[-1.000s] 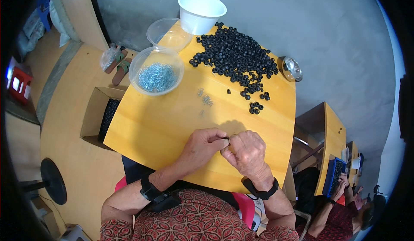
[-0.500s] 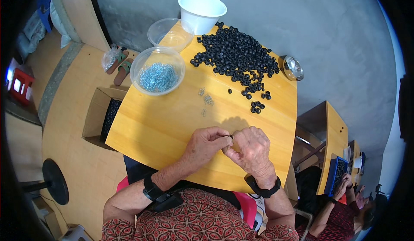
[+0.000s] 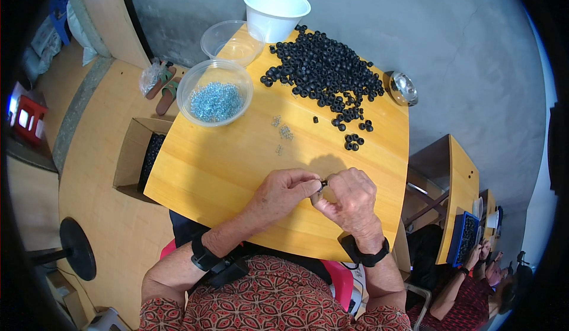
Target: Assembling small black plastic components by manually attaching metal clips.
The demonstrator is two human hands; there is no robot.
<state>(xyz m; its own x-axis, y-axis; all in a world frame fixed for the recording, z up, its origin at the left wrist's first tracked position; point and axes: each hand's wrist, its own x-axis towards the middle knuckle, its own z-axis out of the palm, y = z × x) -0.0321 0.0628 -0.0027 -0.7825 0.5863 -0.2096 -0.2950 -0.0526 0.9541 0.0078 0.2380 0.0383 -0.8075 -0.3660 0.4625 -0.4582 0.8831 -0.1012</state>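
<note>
Over the near part of the table, my left hand [image 3: 283, 193] pinches a small black round part [image 3: 323, 184] between thumb and fingertips. Beside it my right hand [image 3: 354, 200] is closed, its curled fingers and thumb up against the same part; whatever else it grips is hidden. Ahead of the hands lie a few tiny silvery pieces [image 3: 285, 132]. Farther off spreads a large heap of black, bead-like round parts [image 3: 326, 64], with a small cluster [image 3: 354, 142] apart from it. A clear plastic tub [image 3: 185, 107] at left holds many tiny bluish pieces [image 3: 216, 101].
A white bowl [image 3: 276, 14] and a clear empty-looking tub [image 3: 231, 43] stand at the table's far end. A shiny metal bowl [image 3: 403, 88] sits at its right edge. Left on the floor is a cardboard box [image 3: 131, 159]. Another person [image 3: 453, 298] works at right.
My hands have drawn slightly apart, the right one shifting a little to the right. More of the black part now shows between them.
</note>
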